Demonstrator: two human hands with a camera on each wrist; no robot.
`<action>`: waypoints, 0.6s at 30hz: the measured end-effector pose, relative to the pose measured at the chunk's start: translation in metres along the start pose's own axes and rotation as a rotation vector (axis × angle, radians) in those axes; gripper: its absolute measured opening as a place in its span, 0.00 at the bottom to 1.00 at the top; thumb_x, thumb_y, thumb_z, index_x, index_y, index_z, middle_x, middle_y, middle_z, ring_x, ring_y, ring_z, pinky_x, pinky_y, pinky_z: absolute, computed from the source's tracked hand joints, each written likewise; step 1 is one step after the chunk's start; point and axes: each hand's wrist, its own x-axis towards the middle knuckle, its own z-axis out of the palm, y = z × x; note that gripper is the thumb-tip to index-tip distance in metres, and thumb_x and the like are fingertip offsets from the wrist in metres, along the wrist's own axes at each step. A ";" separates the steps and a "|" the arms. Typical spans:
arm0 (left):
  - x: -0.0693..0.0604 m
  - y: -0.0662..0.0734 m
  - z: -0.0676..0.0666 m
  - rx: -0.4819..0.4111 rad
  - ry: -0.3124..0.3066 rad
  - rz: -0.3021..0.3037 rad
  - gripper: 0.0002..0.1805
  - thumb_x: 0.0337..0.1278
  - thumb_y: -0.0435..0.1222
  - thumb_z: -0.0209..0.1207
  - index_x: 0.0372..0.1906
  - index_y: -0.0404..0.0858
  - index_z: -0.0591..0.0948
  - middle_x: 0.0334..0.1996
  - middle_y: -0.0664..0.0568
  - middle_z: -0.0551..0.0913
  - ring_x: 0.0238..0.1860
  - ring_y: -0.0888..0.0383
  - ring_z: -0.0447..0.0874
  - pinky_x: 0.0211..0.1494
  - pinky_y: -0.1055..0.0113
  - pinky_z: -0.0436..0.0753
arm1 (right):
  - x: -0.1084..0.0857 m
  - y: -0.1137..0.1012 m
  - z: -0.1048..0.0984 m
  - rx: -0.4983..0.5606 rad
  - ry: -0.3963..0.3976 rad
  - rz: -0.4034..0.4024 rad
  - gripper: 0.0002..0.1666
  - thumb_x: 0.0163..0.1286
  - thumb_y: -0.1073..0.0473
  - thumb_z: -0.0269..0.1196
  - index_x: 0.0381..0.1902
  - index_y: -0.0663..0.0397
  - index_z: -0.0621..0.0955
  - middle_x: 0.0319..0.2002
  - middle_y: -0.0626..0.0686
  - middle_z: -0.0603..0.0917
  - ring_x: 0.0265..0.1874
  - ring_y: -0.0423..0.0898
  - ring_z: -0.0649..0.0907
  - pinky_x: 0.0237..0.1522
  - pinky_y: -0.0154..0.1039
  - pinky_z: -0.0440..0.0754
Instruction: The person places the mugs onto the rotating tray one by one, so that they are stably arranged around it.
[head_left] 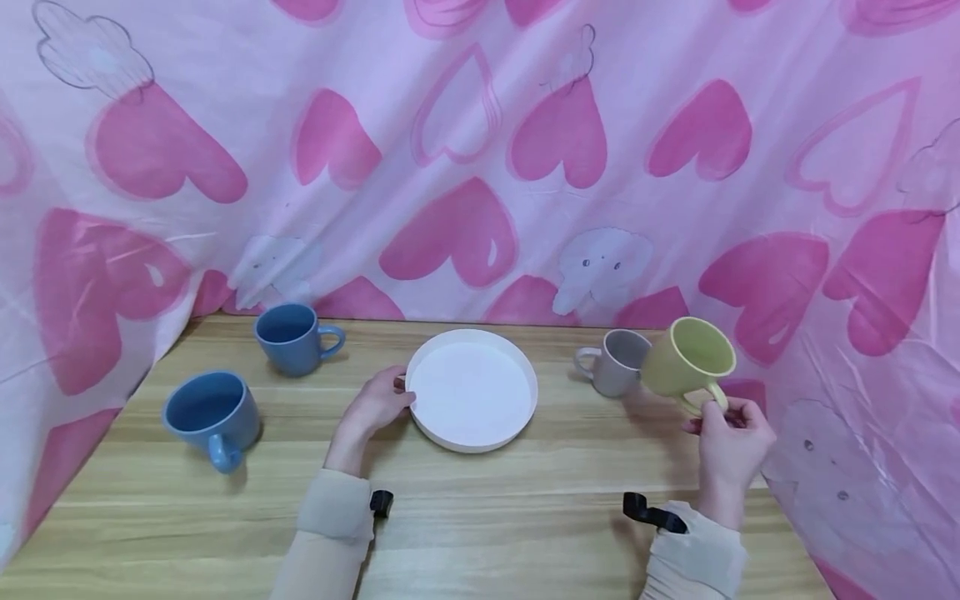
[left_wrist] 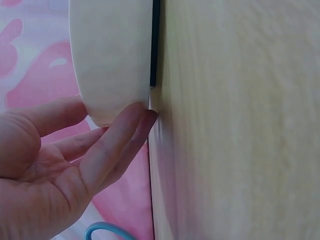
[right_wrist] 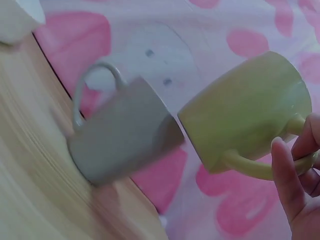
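And the left hand (head_left: 377, 402) pinches the white round tray (head_left: 472, 392) at its left edge! Right hand (head_left: 729, 442), fingertips closed on the handle, holds the yellow-green mug (head_left: 671, 367) aloft by the gray mug (head_left: 617, 371); whether they touch is hard to tell. Two blue mugs (head_left: 296, 354) stand left.

- Pinching the pale dish (left_wrist: 110, 55) with the left hand (left_wrist: 70, 175), setting thumb against the rim side and fingers near the base.
- Beside the base, a narrow dark strip (left_wrist: 156, 45), hard to identify.
- To the right, a broad, blurred spread of wooden desk (left_wrist: 235, 120).
- Behind dish and hand, a pale cloth (left_wrist: 30, 65) with large pink shapes.
- At the bottom edge, part of a curved blue handle (left_wrist: 106, 225), cut off by the frame.
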 end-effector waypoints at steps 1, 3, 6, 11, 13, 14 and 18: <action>0.000 0.000 0.000 -0.003 0.001 0.002 0.26 0.65 0.27 0.54 0.68 0.28 0.67 0.53 0.34 0.75 0.50 0.46 0.79 0.49 0.59 0.83 | -0.002 0.000 0.005 -0.004 -0.010 -0.009 0.04 0.57 0.77 0.56 0.30 0.73 0.78 0.19 0.52 0.79 0.08 0.41 0.78 0.10 0.33 0.77; 0.000 -0.001 0.000 -0.004 0.003 0.008 0.26 0.65 0.27 0.54 0.67 0.28 0.67 0.52 0.34 0.76 0.49 0.46 0.79 0.49 0.59 0.83 | -0.007 0.000 0.016 -0.018 -0.033 -0.018 0.03 0.57 0.77 0.56 0.29 0.72 0.77 0.19 0.51 0.78 0.08 0.41 0.78 0.10 0.33 0.77; 0.000 0.000 0.000 0.002 0.004 0.011 0.26 0.65 0.26 0.54 0.67 0.27 0.68 0.52 0.34 0.76 0.49 0.46 0.79 0.49 0.59 0.83 | -0.014 0.001 0.031 -0.017 -0.072 -0.020 0.03 0.57 0.77 0.55 0.26 0.71 0.76 0.19 0.51 0.77 0.09 0.41 0.79 0.11 0.33 0.78; 0.000 0.001 0.000 0.007 0.003 0.014 0.25 0.65 0.26 0.54 0.66 0.27 0.68 0.51 0.34 0.76 0.48 0.46 0.79 0.49 0.58 0.83 | -0.026 -0.001 0.053 0.049 -0.138 -0.023 0.03 0.57 0.78 0.54 0.26 0.72 0.74 0.21 0.53 0.75 0.10 0.41 0.79 0.12 0.34 0.79; 0.000 0.001 0.000 0.006 0.001 0.014 0.25 0.65 0.26 0.54 0.66 0.28 0.68 0.51 0.35 0.76 0.48 0.47 0.79 0.49 0.59 0.83 | -0.032 -0.005 0.061 0.059 -0.166 -0.020 0.02 0.57 0.79 0.53 0.28 0.76 0.74 0.21 0.53 0.75 0.10 0.41 0.78 0.12 0.34 0.79; 0.000 0.002 0.000 0.007 0.000 0.016 0.25 0.65 0.26 0.54 0.66 0.27 0.68 0.51 0.35 0.76 0.48 0.47 0.79 0.49 0.59 0.83 | -0.034 -0.006 0.065 0.059 -0.181 -0.019 0.03 0.57 0.79 0.52 0.29 0.77 0.74 0.21 0.53 0.75 0.10 0.41 0.78 0.13 0.34 0.80; -0.002 0.002 0.000 0.006 0.002 0.011 0.26 0.65 0.27 0.54 0.67 0.27 0.67 0.51 0.35 0.76 0.48 0.47 0.79 0.49 0.58 0.83 | -0.044 -0.006 0.080 0.042 -0.236 -0.017 0.06 0.56 0.79 0.52 0.32 0.81 0.73 0.20 0.52 0.75 0.10 0.40 0.77 0.12 0.34 0.79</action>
